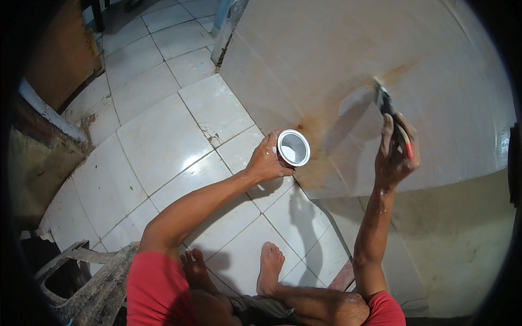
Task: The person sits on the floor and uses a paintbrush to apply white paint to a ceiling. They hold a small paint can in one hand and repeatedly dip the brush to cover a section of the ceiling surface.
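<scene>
A large pale board [348,60] leans or lies across the white tiled floor [157,146]; its upper and right edges are cut off by the dark rim of the view. A brown smear [326,125] runs over the board from beside the can up to the brush tip. The left hand [265,162] is wrapped around a small can [293,148], open mouth facing up, white inside; the fingers cover most of its side, so the outer colour is hard to make out. The can sits at the board's lower left edge. To its right, well apart, the right hand [392,157] is closed around the handle of a paintbrush [392,117], whose bristles touch the board above the fist. The bristles are blurred. Bare feet [270,266] rest on the tiles below the can.
</scene>
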`<control>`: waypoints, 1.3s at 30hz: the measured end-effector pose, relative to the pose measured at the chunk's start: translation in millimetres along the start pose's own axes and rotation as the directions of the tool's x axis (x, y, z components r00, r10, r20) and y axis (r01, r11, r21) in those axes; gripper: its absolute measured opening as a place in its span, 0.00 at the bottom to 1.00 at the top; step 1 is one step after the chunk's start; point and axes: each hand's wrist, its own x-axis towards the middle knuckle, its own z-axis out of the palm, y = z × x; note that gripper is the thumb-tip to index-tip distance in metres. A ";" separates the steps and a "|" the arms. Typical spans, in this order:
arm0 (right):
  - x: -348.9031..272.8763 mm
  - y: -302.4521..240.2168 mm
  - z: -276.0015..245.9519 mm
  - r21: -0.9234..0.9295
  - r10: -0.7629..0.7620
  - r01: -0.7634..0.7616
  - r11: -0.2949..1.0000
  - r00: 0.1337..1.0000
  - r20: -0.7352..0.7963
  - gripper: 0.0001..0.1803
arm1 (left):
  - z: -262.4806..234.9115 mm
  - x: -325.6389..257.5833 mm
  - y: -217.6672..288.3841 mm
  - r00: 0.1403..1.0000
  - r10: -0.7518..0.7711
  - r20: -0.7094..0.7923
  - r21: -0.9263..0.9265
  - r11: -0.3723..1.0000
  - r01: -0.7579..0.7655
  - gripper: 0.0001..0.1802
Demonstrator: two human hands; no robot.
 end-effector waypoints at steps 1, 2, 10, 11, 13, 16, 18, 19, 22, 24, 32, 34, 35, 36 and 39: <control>-4.5 -3.4 -0.1 -0.011 -0.056 0.057 0.998 0.998 0.038 0.07 | -1.9 -0.8 0.3 0.999 -0.026 0.023 -0.013 1.000 0.026 0.70; -15.5 -9.4 -1.5 -0.019 -0.112 0.114 0.993 0.991 0.076 0.07 | -4.9 -2.7 0.1 0.999 -0.029 0.017 0.009 1.000 0.029 0.70; -105.3 6.4 39.1 -0.079 0.043 0.001 0.997 0.839 0.543 0.13 | 1.5 -36.3 -41.8 0.999 -0.039 -0.006 0.056 0.998 0.040 0.70; -93.6 13.8 32.9 -0.108 0.076 -0.026 0.994 0.867 0.493 0.11 | -0.5 -38.6 -42.2 0.999 -0.051 0.016 0.036 0.998 0.050 0.70; -49.0 -3.5 20.1 -0.081 0.053 -0.024 0.996 0.928 0.370 0.08 | -6.7 -44.2 -42.5 0.995 -0.085 0.042 0.010 0.996 0.085 0.68; -12.1 -11.8 6.4 -0.189 -0.182 0.219 0.957 0.964 0.192 0.09 | -4.6 -43.5 -45.9 0.997 -0.066 0.050 -0.003 0.998 0.066 0.70; -20.9 -21.0 11.7 -0.073 -0.214 0.241 0.968 0.940 0.266 0.11 | 0.4 -42.8 -51.9 0.998 -0.057 0.029 0.013 0.998 0.056 0.71; -29.8 -25.6 15.7 -0.016 -0.232 0.249 0.968 0.925 0.300 0.12 | 2.4 -42.1 -52.0 0.999 -0.050 0.020 0.021 0.999 0.050 0.71; -83.7 -13.2 46.7 -0.038 -0.056 0.095 0.995 0.818 0.573 0.18 | 4.5 -40.1 -48.9 0.998 -0.052 0.028 0.018 0.999 0.051 0.72; -94.6 -4.8 61.2 -0.151 0.036 0.086 0.985 0.749 0.661 0.16 | 5.3 -40.6 -44.3 0.998 -0.047 0.046 -0.003 0.999 0.047 0.72; -17.1 -19.2 42.5 -0.021 -0.245 0.254 0.967 0.948 0.204 0.12 | -2.9 -52.9 -39.7 0.999 -0.046 0.020 -0.031 0.998 0.047 0.67; -41.3 -26.5 48.3 0.115 -0.208 0.181 0.977 0.925 0.317 0.12 | -0.9 -51.8 -36.3 0.998 -0.055 0.030 -0.024 0.998 0.056 0.66; -50.8 -24.4 52.8 0.066 -0.160 0.146 0.987 0.901 0.402 0.11 | -0.2 -51.8 -35.8 0.999 -0.043 0.026 -0.019 0.999 0.043 0.66; -59.2 -24.6 59.4 0.017 -0.107 0.112 0.994 0.870 0.482 0.11 | -1.3 -52.8 -36.7 0.999 -0.034 0.021 -0.012 0.999 0.034 0.66; -46.3 -0.7 49.5 -0.108 0.011 0.040 0.993 0.903 0.430 0.09 | -4.2 -57.3 -34.7 0.998 -0.043 0.037 0.000 0.999 0.043 0.66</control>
